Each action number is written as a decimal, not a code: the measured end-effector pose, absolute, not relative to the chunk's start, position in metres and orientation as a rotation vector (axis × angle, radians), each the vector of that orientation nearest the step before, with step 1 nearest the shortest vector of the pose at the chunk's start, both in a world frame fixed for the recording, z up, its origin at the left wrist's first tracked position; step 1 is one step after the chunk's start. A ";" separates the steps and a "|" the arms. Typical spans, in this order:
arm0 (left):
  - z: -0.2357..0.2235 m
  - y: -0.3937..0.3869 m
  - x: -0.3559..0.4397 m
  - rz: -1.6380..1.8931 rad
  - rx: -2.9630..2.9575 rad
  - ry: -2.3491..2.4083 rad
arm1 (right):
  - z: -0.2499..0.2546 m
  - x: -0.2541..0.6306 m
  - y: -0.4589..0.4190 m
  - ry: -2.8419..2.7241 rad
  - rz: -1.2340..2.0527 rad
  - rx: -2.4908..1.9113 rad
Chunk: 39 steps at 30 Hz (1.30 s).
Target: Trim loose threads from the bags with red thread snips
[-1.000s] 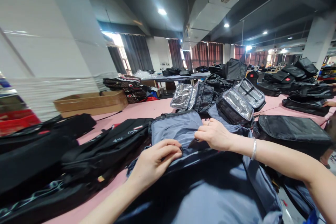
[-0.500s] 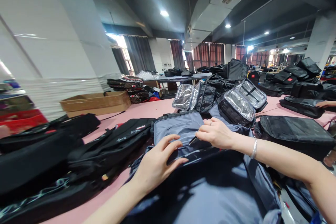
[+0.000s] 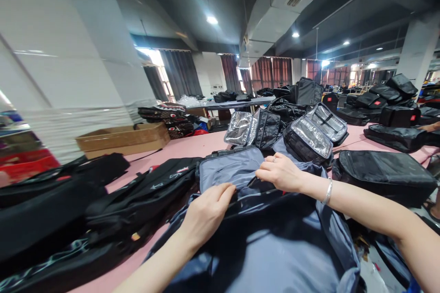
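A black bag with grey-blue lining (image 3: 271, 256) lies wide open in front of me, its grey-lined flap (image 3: 228, 167) folded back on the far side. My left hand (image 3: 208, 210) is closed on the bag's far edge, thumb and fingers pinched over the fabric. To its right, my right hand (image 3: 280, 173) is closed too, above the same edge. From its fingers a small dark pointed piece (image 3: 252, 182) sticks out to the left; I cannot tell whether it is a tool or a zipper pull. A bracelet circles my right wrist.
Black backpacks (image 3: 147, 192) lie along the pink table (image 3: 182, 145) at left. A cardboard box (image 3: 123, 139) stands behind them. Silver-lined bags (image 3: 309, 137) sit beyond my right hand, and a black case (image 3: 383, 174) lies at right. Another person's hand (image 3: 431, 127) shows at the right edge.
My left hand, with fingers spread before, has closed on the bag's far edge. The right hand has stayed nearly in place with the dark piece.
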<state>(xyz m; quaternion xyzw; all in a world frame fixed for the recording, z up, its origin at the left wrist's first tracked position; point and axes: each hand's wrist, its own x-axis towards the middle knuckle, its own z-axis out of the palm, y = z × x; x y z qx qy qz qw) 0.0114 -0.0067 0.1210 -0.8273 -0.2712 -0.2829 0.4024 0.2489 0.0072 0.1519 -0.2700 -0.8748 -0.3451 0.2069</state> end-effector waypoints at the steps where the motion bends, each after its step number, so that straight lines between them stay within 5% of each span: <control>1: 0.120 -0.008 0.008 -0.713 -2.050 -0.632 | 0.152 0.249 0.007 -2.438 -0.952 -0.750; 34: 0.120 -0.025 -0.004 -0.997 -2.420 -0.840 | 0.154 0.224 0.005 -2.508 -0.915 -0.685; 39: 0.131 -0.032 -0.007 -0.977 -2.673 -0.859 | 0.155 0.234 0.005 -2.476 -0.707 -0.748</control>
